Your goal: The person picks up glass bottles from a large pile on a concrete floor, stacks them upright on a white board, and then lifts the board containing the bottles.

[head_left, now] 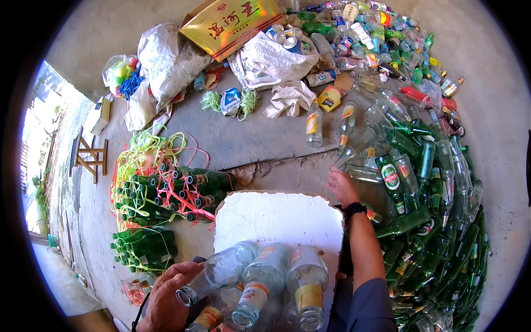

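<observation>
Several clear glass bottles point(265, 272) lie on a white board point(278, 216) before me, their necks towards my body. My left hand point(172, 290) is beside the leftmost bottle, near its neck; whether it grips the glass I cannot tell. My right hand point(342, 184) reaches past the board's right edge to a clear glass bottle point(346, 157) at the near side of the pile; its fingers are by the glass, and their hold is unclear. A labelled clear bottle point(314, 126) and another labelled bottle point(347, 120) lie just beyond.
Green glass bottles point(431, 245) are heaped at the right, with plastic bottles point(373, 37) behind. Tied bundles of green bottles point(145, 245) stand at the left beside coloured straps point(141, 153). Across the back are white sacks point(159, 62), a gold carton point(232, 25) and cans point(292, 43).
</observation>
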Demonstrator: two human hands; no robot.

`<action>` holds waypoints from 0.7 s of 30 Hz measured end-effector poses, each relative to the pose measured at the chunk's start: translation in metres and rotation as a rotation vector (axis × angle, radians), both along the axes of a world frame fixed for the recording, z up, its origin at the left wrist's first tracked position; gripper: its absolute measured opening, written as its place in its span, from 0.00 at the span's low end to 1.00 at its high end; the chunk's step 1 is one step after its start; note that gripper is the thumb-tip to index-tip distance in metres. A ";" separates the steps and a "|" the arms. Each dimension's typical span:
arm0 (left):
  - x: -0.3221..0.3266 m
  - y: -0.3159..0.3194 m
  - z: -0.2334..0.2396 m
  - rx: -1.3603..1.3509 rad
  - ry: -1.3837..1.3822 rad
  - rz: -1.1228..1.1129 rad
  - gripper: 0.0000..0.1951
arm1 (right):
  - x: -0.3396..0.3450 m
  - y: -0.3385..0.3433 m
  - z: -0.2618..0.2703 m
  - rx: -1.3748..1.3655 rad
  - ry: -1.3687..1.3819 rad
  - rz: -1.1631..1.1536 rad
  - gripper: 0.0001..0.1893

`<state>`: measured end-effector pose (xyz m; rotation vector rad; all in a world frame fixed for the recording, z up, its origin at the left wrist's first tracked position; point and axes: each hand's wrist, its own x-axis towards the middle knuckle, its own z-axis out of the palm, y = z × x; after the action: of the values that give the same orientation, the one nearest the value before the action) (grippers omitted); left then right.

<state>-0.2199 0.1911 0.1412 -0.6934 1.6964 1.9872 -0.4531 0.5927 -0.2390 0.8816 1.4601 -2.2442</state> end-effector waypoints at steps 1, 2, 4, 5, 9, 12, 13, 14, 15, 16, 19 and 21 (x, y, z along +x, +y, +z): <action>-0.002 0.000 -0.002 0.065 -0.015 0.053 0.24 | 0.000 0.002 -0.004 0.009 -0.005 -0.012 0.31; -0.004 0.001 -0.002 0.087 -0.021 0.067 0.24 | 0.000 0.003 -0.009 0.018 -0.009 -0.024 0.32; -0.008 0.003 0.000 0.129 -0.035 0.098 0.23 | -0.002 0.005 -0.014 0.009 0.007 -0.030 0.33; -0.008 0.003 0.000 0.058 -0.016 0.066 0.23 | -0.003 0.005 -0.015 0.004 0.015 -0.031 0.34; -0.012 0.014 0.006 0.026 -0.030 0.146 0.24 | -0.008 -0.002 -0.021 -0.013 0.021 -0.052 0.33; -0.016 0.018 0.008 0.069 -0.067 0.230 0.25 | -0.009 0.001 -0.028 -0.031 0.055 -0.092 0.33; -0.017 0.018 0.007 0.063 -0.074 0.238 0.25 | -0.006 0.003 -0.032 -0.044 0.082 -0.122 0.32; -0.009 0.010 -0.001 0.167 -0.118 0.390 0.25 | -0.005 0.000 -0.032 -0.064 0.108 -0.150 0.32; 0.004 -0.007 -0.017 0.272 -0.160 0.542 0.24 | -0.006 -0.001 -0.032 -0.066 0.121 -0.140 0.32; 0.005 -0.009 -0.020 0.277 -0.164 0.547 0.24 | -0.005 -0.001 -0.029 -0.053 0.133 -0.124 0.31; -0.017 0.017 0.005 0.061 -0.084 0.243 0.24 | 0.000 0.000 -0.030 0.033 0.188 -0.120 0.28; 0.011 -0.018 -0.026 0.293 -0.158 0.589 0.25 | 0.002 -0.002 -0.033 0.048 0.205 -0.143 0.26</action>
<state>-0.2092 0.1728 0.1154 -1.3079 1.1519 2.4157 -0.4513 0.5906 -0.2723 0.8141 1.5908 -2.4770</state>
